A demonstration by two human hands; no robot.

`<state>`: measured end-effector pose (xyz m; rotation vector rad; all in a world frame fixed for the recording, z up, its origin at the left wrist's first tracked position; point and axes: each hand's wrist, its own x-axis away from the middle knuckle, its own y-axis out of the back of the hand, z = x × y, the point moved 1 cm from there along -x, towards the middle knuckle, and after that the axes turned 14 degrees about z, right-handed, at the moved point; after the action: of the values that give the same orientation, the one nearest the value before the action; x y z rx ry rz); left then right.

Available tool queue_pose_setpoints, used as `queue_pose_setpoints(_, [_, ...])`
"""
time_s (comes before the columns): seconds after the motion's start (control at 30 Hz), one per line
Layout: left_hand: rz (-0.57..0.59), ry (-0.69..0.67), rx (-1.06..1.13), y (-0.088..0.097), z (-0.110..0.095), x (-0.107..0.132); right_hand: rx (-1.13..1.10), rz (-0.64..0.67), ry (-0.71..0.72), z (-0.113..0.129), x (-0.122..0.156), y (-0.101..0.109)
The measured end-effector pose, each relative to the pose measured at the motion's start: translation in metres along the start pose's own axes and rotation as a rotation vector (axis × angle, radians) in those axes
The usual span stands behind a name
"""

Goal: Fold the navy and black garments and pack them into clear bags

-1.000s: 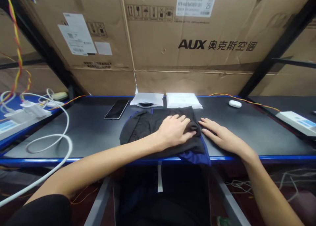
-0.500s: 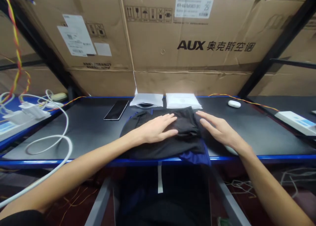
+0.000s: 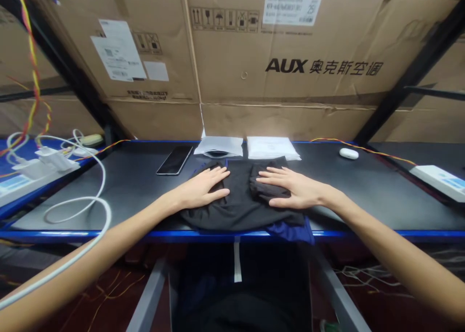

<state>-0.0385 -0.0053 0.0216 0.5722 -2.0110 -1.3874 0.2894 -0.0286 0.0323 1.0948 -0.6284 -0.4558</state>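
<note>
A black garment [image 3: 238, 196] with dark blue fabric showing at its lower right corner lies partly folded on the table, near the front edge. My left hand [image 3: 205, 186] rests flat on its left side, fingers stretched out. On the right, my right hand [image 3: 290, 187] lies with fingers apart over a folded-in part of the cloth. Neither hand grips anything. What kind of garment it is, I cannot tell.
Behind the cloth lie two white packets [image 3: 273, 148]. A phone [image 3: 175, 160] is at the left, a white earbud case [image 3: 349, 153] at the right. White cables and a power strip [image 3: 34, 177] sit far left; another power strip [image 3: 441, 182] is far right. A large cardboard sheet [image 3: 232, 80] stands behind.
My left hand has moved left across the garment. My right hand has come in from beside the cloth onto its right part, which is now folded in. The view has shifted slightly.
</note>
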Motion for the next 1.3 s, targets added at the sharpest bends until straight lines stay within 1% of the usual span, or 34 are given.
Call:
queue_pose_setpoints(0.1, [-0.017, -0.013, -0.058, 0.004, -0.001, -0.011, -0.007, -0.017, 0.001, 0.0, 0.0, -0.003])
queue_pose_setpoints(0.17, [-0.046, -0.045, -0.117, 0.008, -0.002, -0.024, -0.011, -0.034, 0.011, 0.0, 0.0, -0.004])
queue_pose_setpoints(0.3, [-0.11, -0.141, -0.228, 0.016, -0.004, -0.063, -0.009, -0.049, 0.009, 0.0, -0.001, -0.004])
queue_pose_setpoints(0.4, [-0.12, -0.154, -0.316, 0.021, -0.004, -0.096, -0.015, -0.051, 0.001, 0.001, -0.001, -0.005])
queue_pose_setpoints(0.5, [-0.149, -0.19, -0.399, 0.025, -0.005, -0.122, -0.015, -0.058, 0.009, 0.001, -0.002, -0.005])
queue_pose_setpoints(0.6, [-0.15, -0.205, -0.448, 0.028, -0.005, -0.138, -0.009, -0.07, 0.034, 0.0, -0.002, -0.005])
queue_pose_setpoints(0.7, [-0.157, -0.229, -0.44, 0.028, -0.004, -0.145, -0.009, -0.068, 0.041, 0.0, -0.001, -0.005])
queue_pose_setpoints(0.77, [-0.215, -0.271, -0.404, 0.029, -0.004, -0.144, -0.016, -0.052, 0.034, 0.0, -0.001, -0.004])
queue_pose_setpoints(0.87, [-0.356, -0.353, -0.333, 0.031, -0.002, -0.134, -0.055, -0.006, 0.02, -0.001, 0.0, -0.002])
queue_pose_setpoints(0.97, [-0.474, -0.434, -0.278, 0.032, 0.0, -0.116, -0.088, 0.044, 0.01, -0.002, 0.0, 0.001])
queue_pose_setpoints(1.03, [-0.509, -0.458, -0.289, 0.03, 0.002, -0.1, -0.084, 0.051, 0.013, -0.003, 0.0, 0.002])
queue_pose_setpoints(1.13, [-0.506, -0.425, -0.392, 0.022, 0.002, -0.072, -0.069, 0.029, 0.021, -0.004, -0.001, 0.002])
queue_pose_setpoints(1.23, [-0.511, -0.328, -0.504, 0.011, -0.003, -0.044, -0.07, 0.004, 0.02, -0.005, -0.002, 0.002])
queue_pose_setpoints(1.3, [-0.518, -0.265, -0.542, 0.004, -0.006, -0.029, -0.077, -0.019, 0.028, -0.006, -0.002, 0.002])
